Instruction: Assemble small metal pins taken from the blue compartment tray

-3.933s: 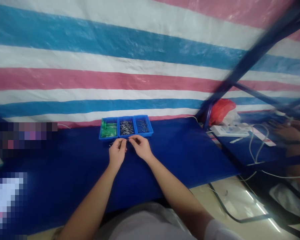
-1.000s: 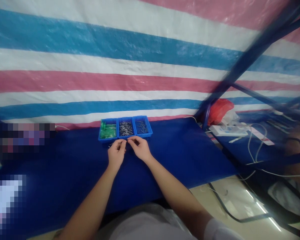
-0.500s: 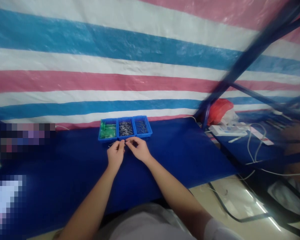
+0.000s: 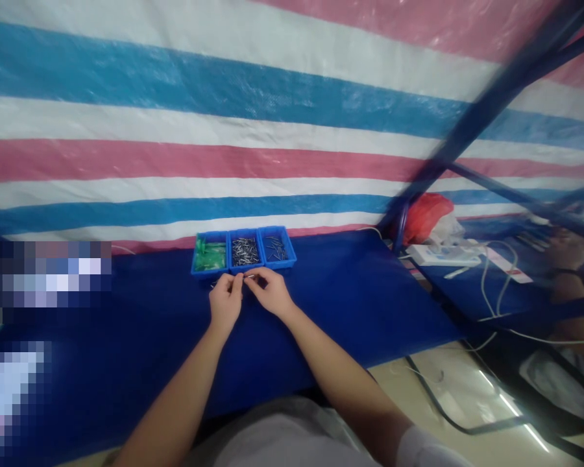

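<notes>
Close together over the table, both my hands are closed, with fingertips nearly meeting. My right hand (image 4: 272,290) pinches a thin, shiny metal pin (image 4: 250,276) between thumb and forefinger, its tip toward the left hand. My left hand (image 4: 225,299) is also pinched; a thin metal end (image 4: 213,285) pokes out on its left side, and the rest is hidden by the fingers. Just beyond stand three joined blue bins: the left bin (image 4: 193,264) has green pieces, the middle bin (image 4: 246,267) a heap of metal pins, the right bin (image 4: 292,254) fewer, similar pins.
A blue table (image 4: 340,292) lies under my hands, with a striped sheet (image 4: 224,162) behind it. To the right are a metal frame post (image 4: 400,227), a red bag (image 4: 431,217), a white power strip (image 4: 445,254), cables and another person's arm (image 4: 567,285). Blurred blocks cover the left edge.
My hands stay in nearly the same place. The pin at my right fingertips shows a little more plainly. At the far right, the other person's hand has moved slightly.
</notes>
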Demonstrator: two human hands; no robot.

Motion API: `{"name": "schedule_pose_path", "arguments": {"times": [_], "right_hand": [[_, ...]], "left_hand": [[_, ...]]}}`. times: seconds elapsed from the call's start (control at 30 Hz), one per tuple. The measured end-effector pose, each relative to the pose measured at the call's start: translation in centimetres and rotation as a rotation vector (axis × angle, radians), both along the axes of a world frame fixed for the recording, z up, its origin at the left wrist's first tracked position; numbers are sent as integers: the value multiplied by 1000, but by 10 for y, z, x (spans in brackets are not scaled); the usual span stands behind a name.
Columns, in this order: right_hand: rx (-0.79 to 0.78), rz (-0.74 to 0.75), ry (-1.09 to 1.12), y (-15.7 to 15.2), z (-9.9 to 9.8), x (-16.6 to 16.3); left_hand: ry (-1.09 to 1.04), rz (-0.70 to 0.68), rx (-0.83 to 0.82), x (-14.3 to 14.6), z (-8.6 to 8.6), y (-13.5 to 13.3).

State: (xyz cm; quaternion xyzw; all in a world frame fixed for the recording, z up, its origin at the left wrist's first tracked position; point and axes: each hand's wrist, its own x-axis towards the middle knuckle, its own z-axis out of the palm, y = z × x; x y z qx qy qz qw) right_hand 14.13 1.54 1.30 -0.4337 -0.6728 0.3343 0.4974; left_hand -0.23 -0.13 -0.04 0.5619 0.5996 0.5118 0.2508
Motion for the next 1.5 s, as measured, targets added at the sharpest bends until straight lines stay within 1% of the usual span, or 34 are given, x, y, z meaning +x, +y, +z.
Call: {"name": "schedule_pose_path", "arguments": {"times": [0.13, 0.23, 0.33, 0.4, 0.5, 0.63, 0.73, 0.83, 0.93, 1.03, 1.17, 1.27, 1.5], "right_hand": [[92, 30, -79, 0, -1, 1], [162, -3, -132, 0, -2, 2], [177, -50, -138, 1, -3, 3], [150, -69, -100, 2, -3, 2], [47, -75, 22, 3, -2, 1], [-115, -23, 195, 3, -1, -1], [-166, 19, 262, 3, -2, -1], [-201, 53, 294, 4, -2, -2], [-209, 80, 295, 4, -3, -2], [-176, 73, 272, 3, -2, -2], [-117, 41, 167, 1, 0, 0], [-102, 21, 112, 0, 1, 1], [-129, 22, 156, 1, 3, 1]], "left_hand": [[0, 11, -13, 0, 0, 0], [-47, -7, -25, 0, -1, 1], [-148, -61, -28, 1, -2, 2], [-211, -92, -30, 2, -2, 2], [-257, -110, -25, 2, -2, 2], [-205, -111, -28, 2, -3, 2], [-183, -124, -31, 2, -4, 3], [-210, -139, -33, 2, -4, 3], [-225, -151, -30, 2, -3, 2], [-209, -140, -21, 2, -3, 2], [-167, -132, -27, 2, -3, 2], [-141, -129, -34, 2, -4, 2], [-131, -133, -31, 0, -5, 2]]}}
